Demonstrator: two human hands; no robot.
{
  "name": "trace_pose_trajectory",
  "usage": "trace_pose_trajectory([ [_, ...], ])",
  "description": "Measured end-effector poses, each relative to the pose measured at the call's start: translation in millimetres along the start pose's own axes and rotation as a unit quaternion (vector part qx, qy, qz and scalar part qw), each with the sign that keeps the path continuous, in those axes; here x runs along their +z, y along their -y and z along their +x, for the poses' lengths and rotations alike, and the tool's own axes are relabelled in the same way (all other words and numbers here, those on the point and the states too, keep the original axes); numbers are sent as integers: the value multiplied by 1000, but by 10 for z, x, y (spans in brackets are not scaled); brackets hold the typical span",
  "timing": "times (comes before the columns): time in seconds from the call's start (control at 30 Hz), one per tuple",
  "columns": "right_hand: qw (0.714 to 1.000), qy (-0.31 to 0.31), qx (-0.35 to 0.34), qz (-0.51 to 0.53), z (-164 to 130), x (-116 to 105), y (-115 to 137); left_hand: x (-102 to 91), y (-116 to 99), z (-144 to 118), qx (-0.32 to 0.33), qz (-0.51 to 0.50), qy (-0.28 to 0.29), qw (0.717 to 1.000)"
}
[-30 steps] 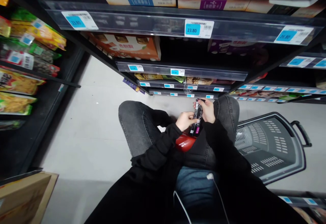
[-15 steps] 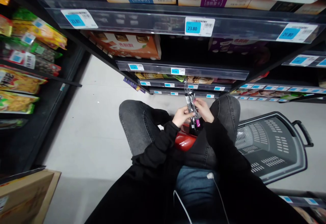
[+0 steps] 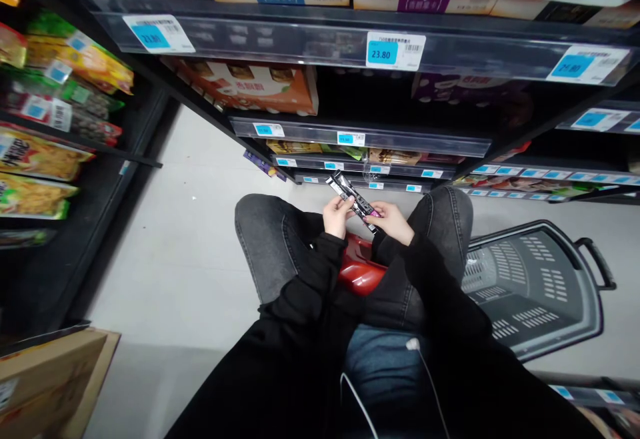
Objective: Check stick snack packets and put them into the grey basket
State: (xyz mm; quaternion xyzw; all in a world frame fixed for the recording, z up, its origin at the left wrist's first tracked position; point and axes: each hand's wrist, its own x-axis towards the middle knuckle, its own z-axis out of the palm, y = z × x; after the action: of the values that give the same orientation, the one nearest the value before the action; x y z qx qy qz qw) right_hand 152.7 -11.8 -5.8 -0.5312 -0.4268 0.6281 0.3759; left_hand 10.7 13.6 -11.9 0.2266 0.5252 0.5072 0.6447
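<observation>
I am crouched in a shop aisle, both hands in front of my knees. Between them is a small long black packet (image 3: 352, 198) with pink print, lying slantwise from upper left to lower right. My left hand (image 3: 338, 216) pinches its middle from the left. Under its lower end sits my right hand (image 3: 393, 221), fingers closed on it. Below my hands a red object (image 3: 361, 272) rests between my legs, partly hidden by my sleeves.
A grey plastic shopping basket (image 3: 535, 292) stands on the floor at my right. Dark shelves (image 3: 360, 136) with price tags and boxed goods rise in front. Snack bags (image 3: 40, 159) hang at the left. A cardboard box (image 3: 50, 379) sits at the lower left.
The packet has turned from upright to slanting, its top swinging left. My left hand has risen and moved up along it; my right hand has shifted slightly under its lower end.
</observation>
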Motion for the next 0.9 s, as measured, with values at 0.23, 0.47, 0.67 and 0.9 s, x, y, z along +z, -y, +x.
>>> trace_pose_trajectory([
  [0.23, 996, -21, 49, 66, -6, -3, 40, -105, -145, 77, -6, -75, -23, 997],
  [0.47, 992, -94, -30, 72, 14, -102, 36, -243, -310, 175, 19, -44, -45, 998],
  [0.67, 965, -182, -72, 175, 46, -159, 36, -243, -293, 161, 41, -44, -24, 998],
  [0.9, 931, -267, -77, 235, 54, -223, 70, -216, -284, 130, 9, -31, 26, 999],
])
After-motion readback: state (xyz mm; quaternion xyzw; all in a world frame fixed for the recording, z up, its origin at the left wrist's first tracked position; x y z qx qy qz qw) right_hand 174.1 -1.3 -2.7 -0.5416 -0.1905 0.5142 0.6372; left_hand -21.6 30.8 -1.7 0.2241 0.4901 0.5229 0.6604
